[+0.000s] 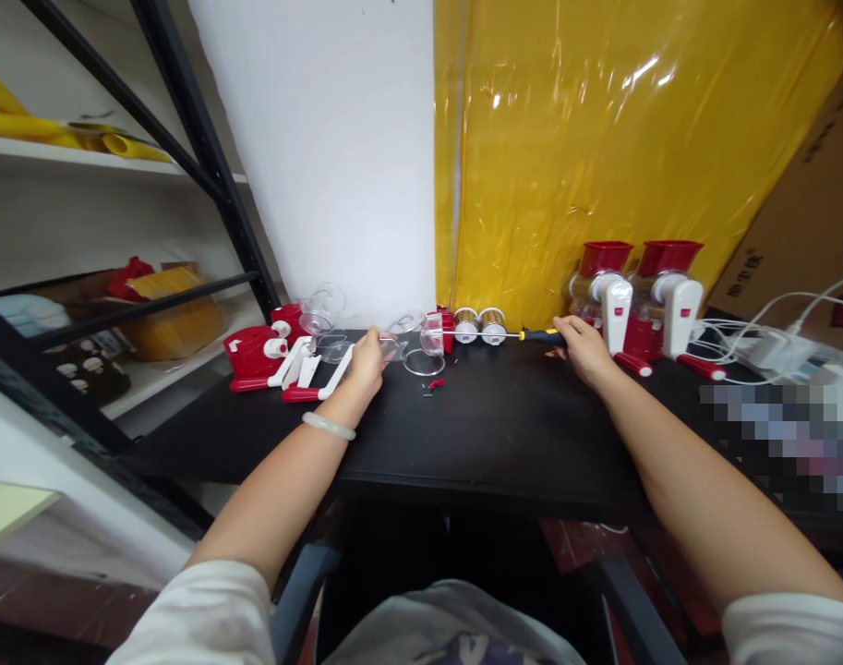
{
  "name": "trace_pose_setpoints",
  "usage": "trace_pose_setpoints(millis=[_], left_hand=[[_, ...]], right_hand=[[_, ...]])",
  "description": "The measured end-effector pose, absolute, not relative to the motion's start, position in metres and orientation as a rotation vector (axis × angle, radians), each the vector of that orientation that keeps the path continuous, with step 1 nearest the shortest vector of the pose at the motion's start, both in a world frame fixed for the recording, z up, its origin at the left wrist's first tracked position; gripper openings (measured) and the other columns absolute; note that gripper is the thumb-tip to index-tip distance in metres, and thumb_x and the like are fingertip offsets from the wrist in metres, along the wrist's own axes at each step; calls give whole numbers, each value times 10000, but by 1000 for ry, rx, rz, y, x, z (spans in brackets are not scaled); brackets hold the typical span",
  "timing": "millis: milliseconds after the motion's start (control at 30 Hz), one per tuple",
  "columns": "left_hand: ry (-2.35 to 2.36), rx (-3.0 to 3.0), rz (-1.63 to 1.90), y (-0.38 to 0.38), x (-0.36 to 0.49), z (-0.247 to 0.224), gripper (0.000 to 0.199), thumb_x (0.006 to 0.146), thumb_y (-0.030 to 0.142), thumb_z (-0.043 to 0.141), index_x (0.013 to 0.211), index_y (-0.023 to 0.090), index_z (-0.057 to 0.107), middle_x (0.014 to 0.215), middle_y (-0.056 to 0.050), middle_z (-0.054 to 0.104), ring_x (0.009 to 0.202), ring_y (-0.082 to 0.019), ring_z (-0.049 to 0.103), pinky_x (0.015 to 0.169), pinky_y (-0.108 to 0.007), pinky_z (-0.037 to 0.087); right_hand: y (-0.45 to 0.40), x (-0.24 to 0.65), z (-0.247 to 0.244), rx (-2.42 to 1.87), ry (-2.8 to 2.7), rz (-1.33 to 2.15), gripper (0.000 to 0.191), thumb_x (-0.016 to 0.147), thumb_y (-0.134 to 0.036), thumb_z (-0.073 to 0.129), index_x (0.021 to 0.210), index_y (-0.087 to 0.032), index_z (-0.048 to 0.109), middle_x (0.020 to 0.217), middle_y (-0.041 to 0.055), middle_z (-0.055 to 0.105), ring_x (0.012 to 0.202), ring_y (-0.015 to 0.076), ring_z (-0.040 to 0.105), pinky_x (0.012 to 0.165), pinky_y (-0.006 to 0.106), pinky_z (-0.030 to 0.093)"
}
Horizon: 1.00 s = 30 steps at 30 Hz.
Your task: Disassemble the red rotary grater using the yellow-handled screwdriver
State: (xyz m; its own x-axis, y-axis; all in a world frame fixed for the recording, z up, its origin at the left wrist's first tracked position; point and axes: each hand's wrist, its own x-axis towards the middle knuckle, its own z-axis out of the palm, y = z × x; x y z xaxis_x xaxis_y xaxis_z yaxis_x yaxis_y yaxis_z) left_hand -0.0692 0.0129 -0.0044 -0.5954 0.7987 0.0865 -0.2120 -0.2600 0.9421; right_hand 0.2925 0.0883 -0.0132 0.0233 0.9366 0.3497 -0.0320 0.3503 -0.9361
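My right hand (pixel 579 345) is closed round the black and yellow handle of a screwdriver (pixel 542 336). Its long thin shaft points left, with the tip near a clear plastic part (pixel 431 334). My left hand (pixel 369 360) has its fingers closed on a clear plastic piece (pixel 393 347), partly hidden by the fingers. A clear ring-shaped rim (pixel 423 361) shows between the hands, and a small red piece (pixel 436 383) lies on the black table (pixel 476 434) in front of it. Two metal-patterned drums (pixel 491 327) stand behind the screwdriver shaft.
Red bases (pixel 251 356) and white cranks with red handles (pixel 334 374) lie at the left. Two assembled red and white crank devices (pixel 680 305) stand at the right, beside white cables (pixel 767 346). A shelf rack (pixel 227 199) borders the left side.
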Motion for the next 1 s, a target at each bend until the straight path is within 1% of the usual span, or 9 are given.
trace_pose_setpoints(millis=[133, 233, 333, 433, 500, 600, 667, 867, 1000], left_hand=[[1297, 753, 1943, 13, -69, -5, 316, 823, 468, 636, 692, 184, 589, 936, -76, 702, 844, -160, 624, 713, -248, 538], [1300, 751, 1923, 13, -69, -5, 344, 819, 500, 653, 700, 183, 590, 932, -73, 697, 829, -157, 622, 724, -257, 539], [1294, 757, 1918, 12, -69, -5, 349, 820, 503, 662, 700, 185, 585, 900, -63, 690, 814, -154, 627, 748, -272, 548], [1293, 767, 1926, 12, -70, -5, 327, 833, 472, 653, 693, 184, 588, 894, -59, 692, 813, -151, 629, 754, -277, 554], [1295, 769, 1920, 12, -70, -5, 331, 832, 475, 656, 691, 183, 589, 886, -60, 694, 799, -150, 631, 739, -270, 553], [1295, 762, 1921, 13, -70, -4, 350, 818, 495, 679, 688, 182, 590, 868, -67, 699, 783, -154, 637, 717, -263, 550], [1299, 758, 1930, 12, -69, -4, 353, 817, 500, 681, 691, 182, 594, 872, -69, 704, 788, -158, 639, 715, -264, 550], [1312, 754, 1923, 12, -68, -3, 380, 819, 528, 674, 688, 180, 598, 839, -62, 695, 748, -148, 628, 710, -271, 548], [1314, 760, 1925, 12, -69, -4, 341, 835, 490, 659, 696, 182, 612, 865, -62, 705, 759, -147, 633, 704, -256, 542]], right_hand=[[84, 292, -9, -803, -1200, 1093, 377, 615, -374, 832, 870, -265, 576, 690, -83, 562, 508, 86, 536, 544, 273, 583], [81, 292, -5, -717, -1186, 1172, 387, 591, -329, 823, 889, -270, 583, 720, -78, 586, 570, 106, 593, 573, 280, 585], [81, 292, -4, -760, -1155, 1245, 321, 730, -509, 734, 836, -248, 579, 657, -35, 604, 543, 146, 603, 564, 338, 589], [85, 292, -5, -871, -1161, 1252, 477, 847, -707, 547, 771, -236, 559, 527, -12, 546, 466, 172, 572, 544, 386, 586], [87, 293, -8, -903, -1225, 1188, 501, 838, -730, 565, 748, -237, 554, 459, -31, 486, 399, 154, 506, 534, 383, 581], [89, 293, -11, -883, -1292, 1077, 414, 755, -611, 748, 766, -238, 571, 462, -64, 474, 375, 111, 441, 522, 331, 570], [88, 292, -11, -846, -1249, 1060, 379, 690, -503, 826, 809, -247, 573, 549, -75, 530, 419, 93, 480, 534, 297, 571], [80, 290, -5, -657, -1187, 1200, 431, 625, -332, 854, 937, -288, 560, 760, -75, 609, 633, 107, 628, 633, 282, 586], [76, 292, -1, -584, -1173, 1290, 422, 624, -274, 857, 969, -299, 616, 804, -52, 645, 776, 139, 674, 777, 346, 604]])
